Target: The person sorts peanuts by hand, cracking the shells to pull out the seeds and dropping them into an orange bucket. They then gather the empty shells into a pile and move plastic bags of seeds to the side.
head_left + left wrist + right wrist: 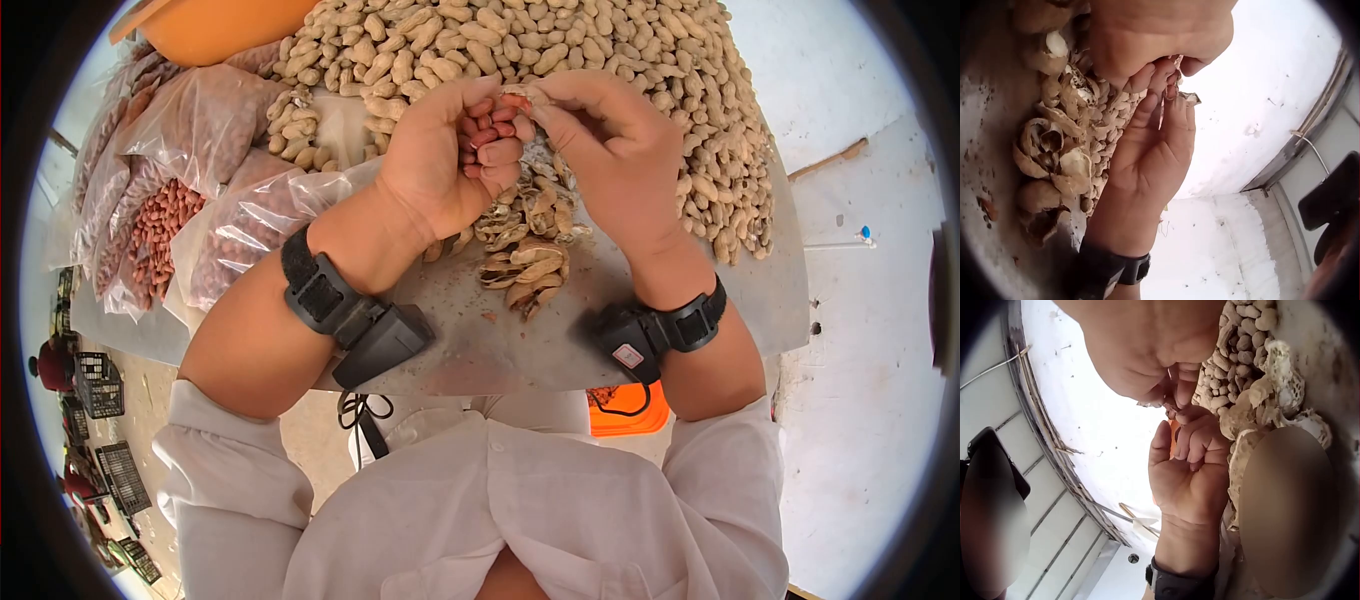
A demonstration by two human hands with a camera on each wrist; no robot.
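My left hand (430,165) is turned palm up, its fingers curled round several red peanut kernels (484,132). Facing it, my right hand (628,150) pinches a peanut (518,100) between thumb and forefinger, right at the left fingertips. The right wrist view shows the curled left fingers (1194,440) meeting the right hand's tips. In the left wrist view, a bit of shell (1191,98) sticks out at the right fingertips. Below both hands lies a small heap of cracked empty shells (530,255).
A large pile of unshelled peanuts (600,45) covers the table's far side. Clear plastic bags (200,125) of red kernels (160,230) lie at left, beside an orange basin (220,25). The metal table's near edge (470,380) is close to my body, with an orange container (635,415) below.
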